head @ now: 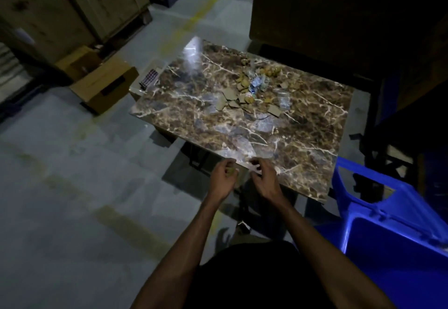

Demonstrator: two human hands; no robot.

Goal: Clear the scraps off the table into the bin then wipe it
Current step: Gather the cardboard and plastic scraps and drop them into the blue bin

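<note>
Two hands hover at the near corner of the table, and almost none of the job looks done yet. Going from the left: an open cardboard box [104,83] sits on the floor beside the table's far left end, and a small checked item [149,78] lies on a pale ledge just past that corner; it may be a cloth, but it is too small to tell. The left hand [224,174] has its fingers curled around something small and yellowish, perhaps a scrap, though motion blur makes that uncertain. The right hand [263,175] is just beside it with fingers loosely curled; whether it pinches anything I cannot tell. Beyond them the marble-patterned table [184,114] carries the scraps [252,88], a loose pile of cardboard bits, crumpled wrappers and clear plastic, gathered toward its far right part and well apart from both hands. The blue bin [392,231] stands open on the floor at the right, near the table's near right corner. Judging from this, nearly the whole pile remains to be binned, and the wiping has not begun.
</note>
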